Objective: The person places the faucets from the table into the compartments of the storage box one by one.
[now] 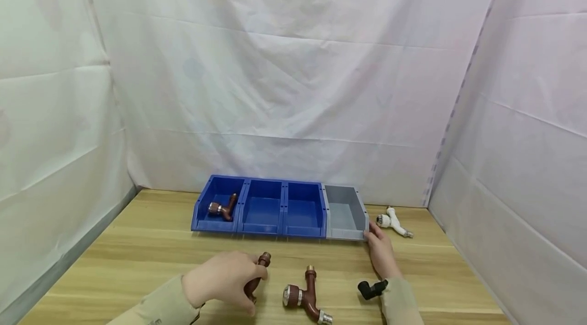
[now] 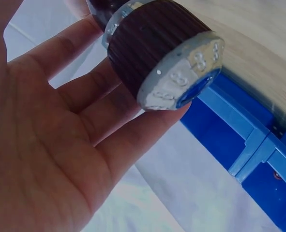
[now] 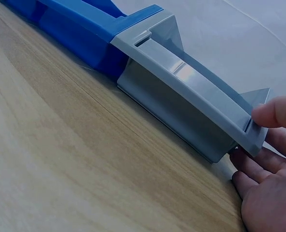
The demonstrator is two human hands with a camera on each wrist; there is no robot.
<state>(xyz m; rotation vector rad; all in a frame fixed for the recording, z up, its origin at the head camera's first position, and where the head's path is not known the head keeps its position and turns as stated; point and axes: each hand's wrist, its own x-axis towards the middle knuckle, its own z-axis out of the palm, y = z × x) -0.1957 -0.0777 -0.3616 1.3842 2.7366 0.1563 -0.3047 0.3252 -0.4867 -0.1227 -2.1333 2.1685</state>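
Observation:
My left hand [image 1: 227, 278] grips a brown faucet [image 1: 263, 260] just above the table; its ribbed knob [image 2: 157, 50] lies against the fingers in the left wrist view. Part of that faucet is hidden by the hand in the head view. At the front right corner of the grey bin [image 1: 347, 234], my right hand [image 1: 381, 249] holds the rim, thumb on top and fingers below, as the right wrist view shows. Another brown faucet [image 1: 311, 294] lies on the table between the two hands.
Three blue bins [image 1: 261, 228] adjoin the grey one in a row; a brown faucet [image 1: 227, 211] lies in the leftmost. Right of the row is a white faucet [image 1: 394, 223]. A black elbow-shaped piece [image 1: 370, 289] appears beside the right sleeve. White cloth [image 1: 275, 85] encloses the wooden table.

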